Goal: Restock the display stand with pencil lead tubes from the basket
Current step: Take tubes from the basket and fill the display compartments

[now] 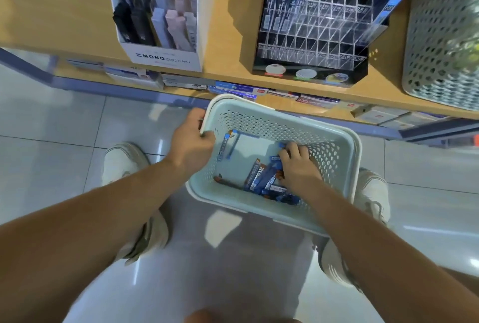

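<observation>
Basket (pixel 259 120) at frame centre; left hand (pixel 190 141) curls round its left rim; right hand (pixel 298 164) inside, fingers curled, gripping pencil lead tubes (pixel 261 180).

white display box (pixel 166 57) front reads "mono graph mg".

1. The left grip (pixel 191 141) clasps the left rim of the pale basket (pixel 355 157).
2. The right grip (pixel 298 164) reaches inside the basket, fingers curled onto a heap of blue pencil lead tubes (pixel 261 179).
3. On the wooden shelf (pixel 228 25) stands the clear display stand (pixel 311 37), with blue tubes in its upper rows, to the right of a MONO box (pixel 166 57).
</observation>
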